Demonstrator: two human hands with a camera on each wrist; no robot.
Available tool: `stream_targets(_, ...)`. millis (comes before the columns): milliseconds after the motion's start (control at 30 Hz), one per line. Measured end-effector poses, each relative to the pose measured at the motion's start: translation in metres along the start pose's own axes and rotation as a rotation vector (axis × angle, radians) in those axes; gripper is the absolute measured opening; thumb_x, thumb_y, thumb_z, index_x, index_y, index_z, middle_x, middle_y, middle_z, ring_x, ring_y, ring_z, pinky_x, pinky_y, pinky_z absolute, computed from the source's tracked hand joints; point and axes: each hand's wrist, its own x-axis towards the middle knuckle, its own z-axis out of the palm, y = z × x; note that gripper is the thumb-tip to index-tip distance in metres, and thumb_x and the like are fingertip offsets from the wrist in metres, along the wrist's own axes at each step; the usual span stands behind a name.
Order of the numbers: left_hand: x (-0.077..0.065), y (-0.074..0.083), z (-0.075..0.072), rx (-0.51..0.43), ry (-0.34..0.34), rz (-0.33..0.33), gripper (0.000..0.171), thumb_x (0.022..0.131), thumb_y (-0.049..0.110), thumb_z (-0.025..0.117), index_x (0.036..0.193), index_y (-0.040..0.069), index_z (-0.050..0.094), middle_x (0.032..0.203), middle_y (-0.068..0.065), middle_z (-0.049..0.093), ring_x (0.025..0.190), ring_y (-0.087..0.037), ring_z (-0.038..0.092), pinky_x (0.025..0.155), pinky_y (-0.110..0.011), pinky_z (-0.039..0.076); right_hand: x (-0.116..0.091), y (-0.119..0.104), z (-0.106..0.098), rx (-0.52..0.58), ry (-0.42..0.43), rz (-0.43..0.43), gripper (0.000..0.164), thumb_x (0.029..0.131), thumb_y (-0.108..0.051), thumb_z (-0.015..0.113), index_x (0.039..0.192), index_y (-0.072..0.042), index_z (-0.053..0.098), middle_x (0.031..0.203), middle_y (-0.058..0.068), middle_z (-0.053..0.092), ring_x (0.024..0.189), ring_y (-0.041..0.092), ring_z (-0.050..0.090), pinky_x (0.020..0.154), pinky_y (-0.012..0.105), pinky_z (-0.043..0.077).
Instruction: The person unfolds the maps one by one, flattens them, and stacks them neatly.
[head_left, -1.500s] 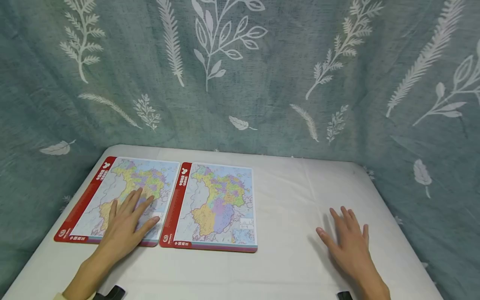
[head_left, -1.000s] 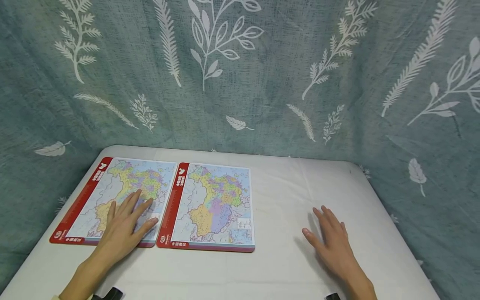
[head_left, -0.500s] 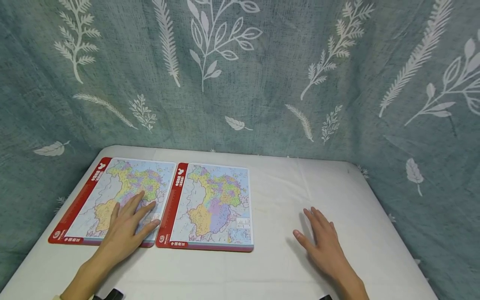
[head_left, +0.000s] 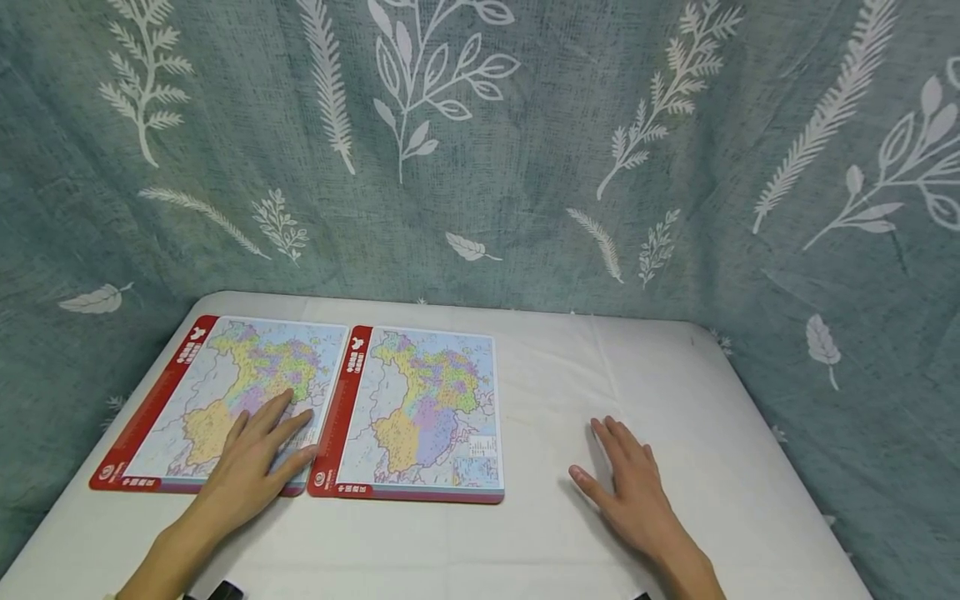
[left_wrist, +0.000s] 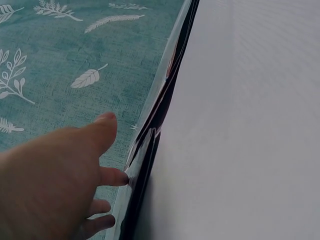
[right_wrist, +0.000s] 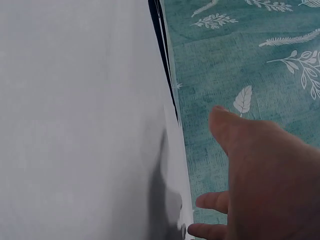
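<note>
Two map boards with red side strips lie flat on the white table, side by side and nearly touching. My left hand [head_left: 246,467], fingers spread and fairly straight, is over the lower part of the left map board [head_left: 258,354]. The thumb reaches toward the right map board [head_left: 420,408]. In the left wrist view the left hand [left_wrist: 55,175] has its fingertips at the dark, layered edge of the boards. My right hand [head_left: 633,496] holds nothing, fingers extended over the white tablecloth, to the right of the boards. Its thumb is held apart in the right wrist view.
A white cloth covers the table [head_left: 555,533]. Behind and around it hangs a green curtain [head_left: 517,250] with white leaf prints. Dark wrist devices show at the bottom of the head view.
My right hand has moved left across the table, toward the boards. The left hand has slid slightly toward the near edge of the left board. The whole view has shifted a little.
</note>
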Motion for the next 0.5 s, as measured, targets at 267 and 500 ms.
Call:
stream_targets(267,-0.001,0.001,0.002,-0.019,-0.022,0.059,0.063,0.096,0.046,0.074,0.146,0.009,0.062,0.164,-0.020,0.041,0.153,-0.043,0.033,0.129,-0.059,0.010,-0.001,-0.005,0.007,-0.049,-0.005,-0.017,0.081,0.097,-0.054,0.070,0.159,-0.008,0.045,0.167,0.025,0.034,0.157,0.049,0.024,0.119,0.077,0.015)
stream_targets(500,-0.001,0.004,0.003,-0.016,-0.024,0.068,0.062,0.096,0.044,0.075,0.146,0.009,0.062,0.163,-0.020,0.043,0.151,-0.045,0.035,0.127,-0.062,0.015,0.000,-0.010,0.011,-0.044,0.006,-0.046,0.078,0.097,-0.052,0.070,0.157,-0.009,0.047,0.167,0.024,0.035,0.157,0.048,0.024,0.119,0.077,0.015)
